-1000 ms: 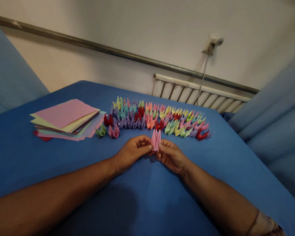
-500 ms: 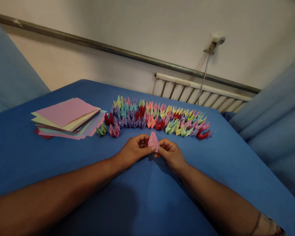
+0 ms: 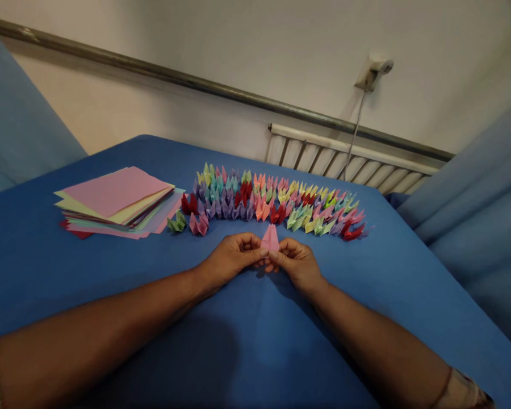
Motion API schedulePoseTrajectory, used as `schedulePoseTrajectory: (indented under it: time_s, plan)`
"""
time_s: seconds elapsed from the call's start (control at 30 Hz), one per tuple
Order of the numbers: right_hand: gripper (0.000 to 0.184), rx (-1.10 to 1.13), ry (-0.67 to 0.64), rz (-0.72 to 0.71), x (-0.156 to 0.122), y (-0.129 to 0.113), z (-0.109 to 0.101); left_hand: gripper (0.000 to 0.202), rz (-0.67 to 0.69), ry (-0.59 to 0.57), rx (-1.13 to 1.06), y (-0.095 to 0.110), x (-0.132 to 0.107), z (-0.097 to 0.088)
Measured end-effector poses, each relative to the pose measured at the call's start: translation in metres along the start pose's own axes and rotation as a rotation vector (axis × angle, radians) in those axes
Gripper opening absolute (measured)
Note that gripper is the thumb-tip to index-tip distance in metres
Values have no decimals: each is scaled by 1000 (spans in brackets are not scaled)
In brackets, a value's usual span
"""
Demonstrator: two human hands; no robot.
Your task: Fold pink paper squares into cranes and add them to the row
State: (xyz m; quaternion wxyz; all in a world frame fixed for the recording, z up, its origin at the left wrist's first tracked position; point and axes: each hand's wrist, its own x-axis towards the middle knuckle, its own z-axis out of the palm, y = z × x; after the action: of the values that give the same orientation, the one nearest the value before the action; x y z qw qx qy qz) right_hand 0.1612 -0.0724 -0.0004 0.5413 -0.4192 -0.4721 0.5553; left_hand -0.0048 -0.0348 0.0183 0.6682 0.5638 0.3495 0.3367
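Observation:
A small pink folded paper piece (image 3: 270, 238) stands between my two hands above the blue table (image 3: 255, 335). My left hand (image 3: 230, 261) pinches its left side with thumb and fingers closed. My right hand (image 3: 296, 262) pinches its right side the same way. Just beyond my hands lie rows of several small folded paper pieces (image 3: 276, 201) in many colours. A green folded piece (image 3: 176, 222) and a pink folded piece (image 3: 198, 224) sit apart at the left end of the rows.
A stack of coloured paper sheets (image 3: 117, 201), pink on top, lies at the far left of the table. Behind the table are a wall, a metal rail (image 3: 221, 94), a radiator (image 3: 349, 159) and blue curtains (image 3: 477, 210) on both sides.
My hands have kept hold of the pink piece and worked it: its two tall points are now folded down into a shorter, single pointed shape. My arms have hardly moved.

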Motion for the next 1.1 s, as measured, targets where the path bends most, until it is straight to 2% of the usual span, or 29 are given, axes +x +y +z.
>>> schedulePoseTrajectory:
  time_s: [0.17,0.4,0.53,0.67,0.8,0.97,1.1]
  plan:
    - [36,10,36,0,-3,-1,3,26,25,51,52,0,0,-2]
    - [37,-6,76,-51,-3,3,3,26,49,17,61,3,-1,2]
    - [34,-96,38,-87,-5,6,2,28,79,61,66,4,-3,2]
    - [33,-137,-8,-87,-7,6,2,32,62,87,106,5,-3,0]
    - [34,-120,9,-75,-7,5,2,34,22,14,45,6,-3,2]
    - [32,-174,25,-136,-7,3,2,38,-93,-40,-19,6,-6,5]
    - [25,-283,28,-157,-8,7,-1,30,-126,29,-88,5,-8,4]
